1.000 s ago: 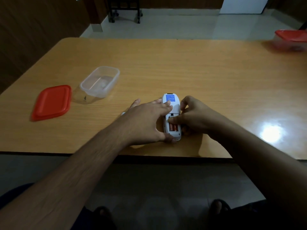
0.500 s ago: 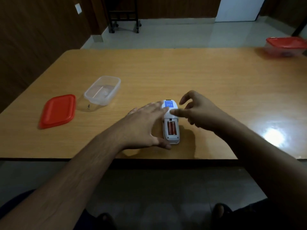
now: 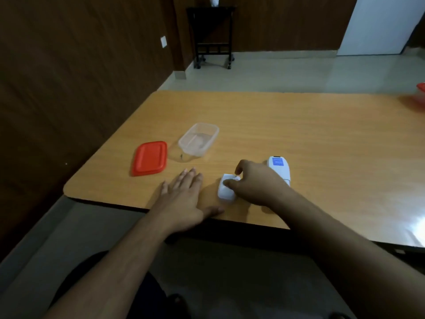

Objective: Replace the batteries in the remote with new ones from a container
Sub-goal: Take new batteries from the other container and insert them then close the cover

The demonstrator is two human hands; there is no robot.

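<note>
The white remote [image 3: 281, 169] lies face down on the wooden table [image 3: 299, 125], a blue label at its far end; my right forearm hides its near half. Left of it lies the white battery cover [image 3: 226, 190]. My right hand [image 3: 255, 181] pinches the cover's far edge between thumb and fingers. My left hand [image 3: 184, 199] rests flat on the table, fingers spread, just left of the cover and holding nothing. A clear plastic container [image 3: 199, 138] stands open farther back, its red lid [image 3: 150, 157] beside it on the left.
A second container with a red lid [image 3: 420, 93] sits at the table's far right edge. The table's near edge runs just below my hands. A dark wheeled stand [image 3: 212, 35] is against the far wall.
My right hand left the remote and crossed left to take hold of the battery cover. My left hand slid away from the remote and lies flat. The view swung to the left.
</note>
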